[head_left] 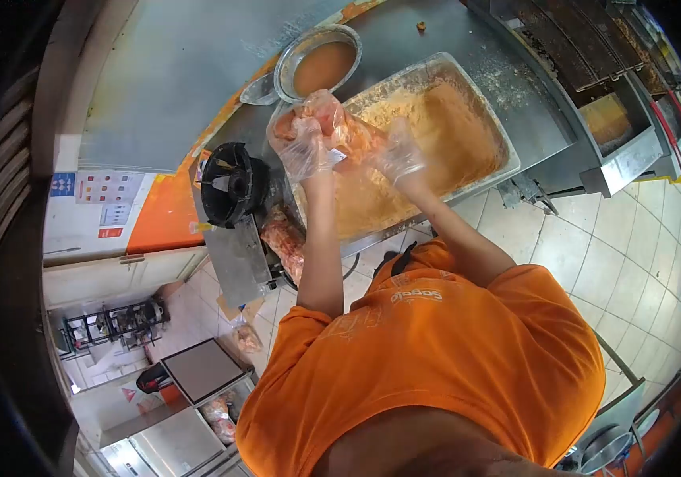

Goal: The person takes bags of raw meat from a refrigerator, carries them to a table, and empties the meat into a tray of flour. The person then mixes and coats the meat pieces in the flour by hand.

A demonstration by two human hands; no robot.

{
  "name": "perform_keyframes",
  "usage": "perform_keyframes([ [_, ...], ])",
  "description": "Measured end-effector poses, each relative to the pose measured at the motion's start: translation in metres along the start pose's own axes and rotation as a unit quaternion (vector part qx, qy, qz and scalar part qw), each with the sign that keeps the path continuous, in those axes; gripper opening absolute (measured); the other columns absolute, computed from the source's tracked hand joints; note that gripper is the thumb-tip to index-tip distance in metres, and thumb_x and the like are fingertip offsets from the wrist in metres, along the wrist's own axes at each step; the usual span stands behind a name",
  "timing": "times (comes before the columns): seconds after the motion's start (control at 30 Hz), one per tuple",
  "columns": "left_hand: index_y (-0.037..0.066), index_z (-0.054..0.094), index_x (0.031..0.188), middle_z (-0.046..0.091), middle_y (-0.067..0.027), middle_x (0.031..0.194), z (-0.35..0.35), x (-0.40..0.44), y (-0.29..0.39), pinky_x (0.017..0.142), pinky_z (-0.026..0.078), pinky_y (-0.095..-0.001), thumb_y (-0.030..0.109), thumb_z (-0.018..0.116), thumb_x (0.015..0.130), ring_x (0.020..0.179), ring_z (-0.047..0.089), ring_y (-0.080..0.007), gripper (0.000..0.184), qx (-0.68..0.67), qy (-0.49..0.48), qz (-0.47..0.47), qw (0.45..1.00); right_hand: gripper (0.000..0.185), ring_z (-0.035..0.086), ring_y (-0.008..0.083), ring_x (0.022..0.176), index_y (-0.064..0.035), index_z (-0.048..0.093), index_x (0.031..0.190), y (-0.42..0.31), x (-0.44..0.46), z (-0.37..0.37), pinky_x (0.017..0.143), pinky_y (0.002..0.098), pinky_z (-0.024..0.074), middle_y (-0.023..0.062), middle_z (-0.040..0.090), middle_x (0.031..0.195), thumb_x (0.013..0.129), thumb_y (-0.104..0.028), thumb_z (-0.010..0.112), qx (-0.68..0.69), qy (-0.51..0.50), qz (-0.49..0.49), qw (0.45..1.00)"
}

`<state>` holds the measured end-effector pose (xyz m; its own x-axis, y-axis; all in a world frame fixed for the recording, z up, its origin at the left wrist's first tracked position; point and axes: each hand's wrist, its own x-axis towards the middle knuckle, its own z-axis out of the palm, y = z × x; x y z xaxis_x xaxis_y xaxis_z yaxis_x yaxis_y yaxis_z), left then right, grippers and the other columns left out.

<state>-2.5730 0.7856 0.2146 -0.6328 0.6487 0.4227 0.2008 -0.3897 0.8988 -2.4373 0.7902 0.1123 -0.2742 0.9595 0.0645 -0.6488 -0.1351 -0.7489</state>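
1. The left hand [306, 151], inside a loose clear plastic glove, has its fingers clamped on a clear bag of raw meat [327, 114].
2. That bag is held up over the near left part of a broad tray [507, 155], close to a metal bowl; its pink and orange contents bulge above the left hand.
3. The right hand [401, 151], also in a clear glove, is at the bag's right end, above the tray; the glove blurs its fingers, so whether they are closed on the plastic cannot be told.
4. A small white label [337, 156] shows between the two hands.
5. The tray sits on a grey metal surface [396, 36] and holds pale to orange-brown powder [460, 127], heaped unevenly.
6. Just beyond the bag, the metal bowl [291, 63] contains brownish-orange liquid [325, 70].
7. Left of the tray are a round black container [233, 184] and, nearer the person, a second bag of raw meat [283, 245].
8. A small brown crumb [421, 26] lies on the surface past the tray.
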Motion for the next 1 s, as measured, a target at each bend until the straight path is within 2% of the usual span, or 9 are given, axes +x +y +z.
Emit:
perform_keyframes([
  [0.03, 0.007, 0.045, 0.122, 0.054, -0.0061, 0.114, 0.002, -0.001, 0.003, 0.082, 0.052, -0.0297, 0.014, 0.071, 0.082, 0.100, 0.057, -0.0172, 0.048, 0.000, 0.000, 0.000, 1.000, 0.071, 0.055, 0.0213, 0.112, -0.0007, 0.045, 0.129, -0.006, 0.000, 0.003, 0.090, 0.0346, 0.0481, 0.0158, 0.054, 0.129, 0.077, -0.035, 0.079, 0.000, 0.000, 0.000, 1.000],
  [0.1, 0.006, 0.043, 0.123, 0.053, -0.0079, 0.115, 0.014, -0.006, 0.023, 0.090, 0.049, -0.0323, 0.011, 0.069, 0.082, 0.105, 0.055, -0.0200, 0.049, 0.029, 0.026, 0.031, 0.999, 0.047, 0.062, 0.0205, 0.088, -0.0027, 0.058, 0.109, -0.041, 0.001, 0.023, 0.075, 0.0362, 0.0508, 0.0138, 0.066, 0.103, 0.077, -0.032, 0.077, -0.432, 0.052, 0.083, 0.897],
  [0.4, 0.002, 0.041, 0.123, 0.052, -0.0115, 0.114, 0.024, -0.010, 0.025, 0.093, 0.045, -0.0350, 0.021, 0.071, 0.084, 0.103, 0.053, -0.0202, 0.053, 0.080, -0.009, 0.203, 0.976, 0.024, 0.061, 0.0248, 0.059, -0.0026, 0.066, 0.077, -0.019, -0.005, 0.017, 0.058, 0.0384, 0.0482, 0.0146, 0.064, 0.066, 0.074, -0.026, 0.071, -0.390, 0.160, -0.039, 0.906],
  [0.53, 0.000, 0.040, 0.123, 0.052, -0.0120, 0.112, 0.028, -0.010, 0.022, 0.094, 0.044, -0.0351, 0.028, 0.072, 0.085, 0.102, 0.053, -0.0205, 0.057, 0.010, -0.032, 0.219, 0.975, 0.028, 0.061, 0.0209, 0.073, -0.0028, 0.066, 0.093, -0.011, -0.008, 0.005, 0.066, 0.0368, 0.0504, 0.0088, 0.064, 0.077, 0.077, -0.025, 0.069, -0.401, 0.087, -0.029, 0.911],
  [0.6, -0.001, 0.042, 0.121, 0.053, -0.0113, 0.111, 0.028, -0.009, 0.032, 0.094, 0.043, -0.0351, 0.028, 0.071, 0.084, 0.102, 0.053, -0.0206, 0.055, 0.088, -0.025, 0.253, 0.963, 0.025, 0.062, 0.0217, 0.070, -0.0033, 0.066, 0.095, 0.000, -0.002, 0.004, 0.068, 0.0361, 0.0518, 0.0094, 0.065, 0.074, 0.082, -0.025, 0.063, -0.387, 0.128, 0.170, 0.897],
  [0.7, -0.001, 0.044, 0.120, 0.053, -0.0116, 0.112, 0.031, -0.001, 0.037, 0.094, 0.043, -0.0349, 0.023, 0.067, 0.083, 0.102, 0.053, -0.0207, 0.049, 0.039, -0.052, 0.205, 0.977, 0.044, 0.064, 0.0321, 0.065, -0.0059, 0.069, 0.098, 0.009, -0.002, -0.005, 0.063, 0.0438, 0.0510, 0.0144, 0.069, 0.076, 0.076, -0.044, 0.063, -0.381, 0.102, -0.042, 0.918],
  [0.9, 0.000, 0.053, 0.109, 0.058, -0.0089, 0.098, 0.037, 0.014, 0.034, 0.085, 0.048, -0.0351, 0.015, 0.064, 0.075, 0.092, 0.056, -0.0219, 0.039, 0.012, -0.007, 0.086, 0.996, 0.047, 0.063, 0.0274, 0.064, -0.0075, 0.066, 0.108, -0.022, -0.003, -0.014, 0.064, 0.0397, 0.0513, 0.0144, 0.068, 0.074, 0.076, -0.042, 0.065, -0.266, -0.055, -0.022, 0.962],
  [0.97, 0.002, 0.059, 0.099, 0.061, -0.0091, 0.093, 0.008, 0.037, 0.013, 0.081, 0.049, -0.0372, 0.020, 0.066, 0.075, 0.088, 0.059, -0.0236, 0.030, 0.305, -0.018, 0.171, 0.937, 0.048, 0.063, 0.0258, 0.063, -0.0081, 0.066, 0.111, -0.029, -0.005, -0.013, 0.065, 0.0383, 0.0515, 0.0145, 0.067, 0.073, 0.076, -0.042, 0.065, -0.272, -0.099, -0.014, 0.957],
  [1.0, 0.006, 0.063, 0.094, 0.064, -0.0101, 0.096, -0.011, 0.047, -0.009, 0.084, 0.050, -0.0390, 0.031, 0.063, 0.078, 0.089, 0.060, -0.0234, 0.030, 0.406, -0.049, 0.378, 0.831, 0.049, 0.062, 0.0251, 0.063, -0.0084, 0.065, 0.113, -0.032, -0.006, -0.015, 0.065, 0.0377, 0.0515, 0.0145, 0.067, 0.072, 0.076, -0.042, 0.065, -0.291, -0.113, -0.020, 0.950],
])
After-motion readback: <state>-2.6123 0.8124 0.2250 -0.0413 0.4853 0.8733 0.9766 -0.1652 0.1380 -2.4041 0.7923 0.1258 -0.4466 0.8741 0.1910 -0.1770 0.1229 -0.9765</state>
